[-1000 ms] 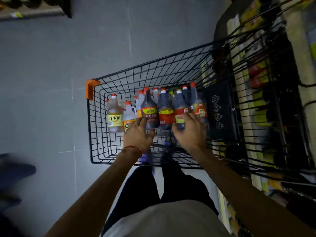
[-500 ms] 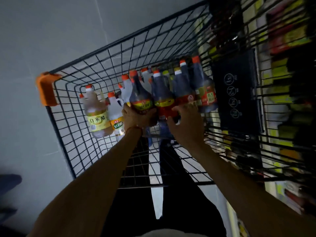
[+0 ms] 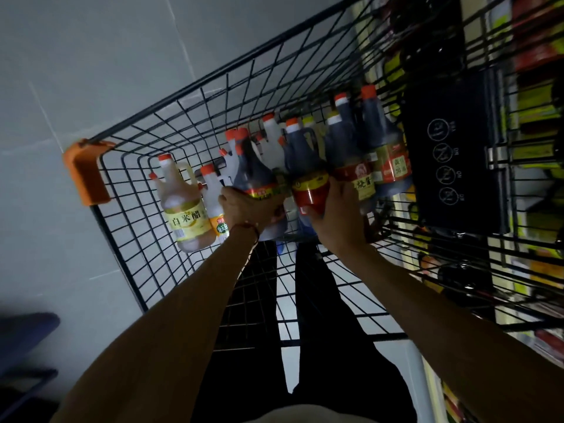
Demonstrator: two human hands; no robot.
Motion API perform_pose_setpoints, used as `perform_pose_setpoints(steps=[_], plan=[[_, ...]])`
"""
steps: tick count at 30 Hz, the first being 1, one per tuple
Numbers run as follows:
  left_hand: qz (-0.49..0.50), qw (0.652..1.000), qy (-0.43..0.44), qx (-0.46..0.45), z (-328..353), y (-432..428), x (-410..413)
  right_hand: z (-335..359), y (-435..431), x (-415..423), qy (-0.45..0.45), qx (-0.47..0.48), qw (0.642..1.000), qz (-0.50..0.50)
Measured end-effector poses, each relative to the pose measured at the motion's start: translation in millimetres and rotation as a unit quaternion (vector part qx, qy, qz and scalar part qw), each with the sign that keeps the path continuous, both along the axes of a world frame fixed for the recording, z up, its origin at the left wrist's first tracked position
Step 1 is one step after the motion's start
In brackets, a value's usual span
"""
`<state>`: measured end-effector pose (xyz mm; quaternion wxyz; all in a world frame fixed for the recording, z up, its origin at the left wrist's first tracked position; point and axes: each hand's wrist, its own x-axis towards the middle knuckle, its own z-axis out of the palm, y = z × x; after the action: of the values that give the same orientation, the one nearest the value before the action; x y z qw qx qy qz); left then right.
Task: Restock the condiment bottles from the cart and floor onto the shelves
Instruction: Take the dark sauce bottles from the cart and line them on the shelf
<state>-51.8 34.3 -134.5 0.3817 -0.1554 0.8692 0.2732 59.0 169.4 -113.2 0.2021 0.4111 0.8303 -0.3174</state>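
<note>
**As the left hand and right hand reach into the black wire cart**

The left fingers curl round a dark, orange-capped plastic bottle with a red-and-green label; the right fingers clasp the neighbouring dark bottle labelled red and yellow. Both stand among others in the cart.

Orange-capped dark bottles stand clustered in the wire cart; the left hand grips one, the right hand another. A pale bottle stands leftmost.
</note>
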Motion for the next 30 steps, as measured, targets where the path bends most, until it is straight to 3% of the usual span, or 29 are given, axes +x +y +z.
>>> perform_pose_setpoints(steps=[7,12,22,30], plan=[[-0.015,1.000,0.012,-0.007,2,-27,-7,-6,-11,-15,-0.005,0.001,0.999,-0.044],[-0.018,1.000,0.001,0.014,8,-32,-11,-20,-20,-15,0.032,-0.069,0.990,-0.115],[-0.004,0.999,-0.039,0.006,20,-53,-9,-35,-24,-26,0.037,-0.104,0.976,-0.189],[-0.069,0.996,-0.055,0.021,38,-61,-5,-21,-18,-18,0.032,-0.181,0.950,-0.252]])
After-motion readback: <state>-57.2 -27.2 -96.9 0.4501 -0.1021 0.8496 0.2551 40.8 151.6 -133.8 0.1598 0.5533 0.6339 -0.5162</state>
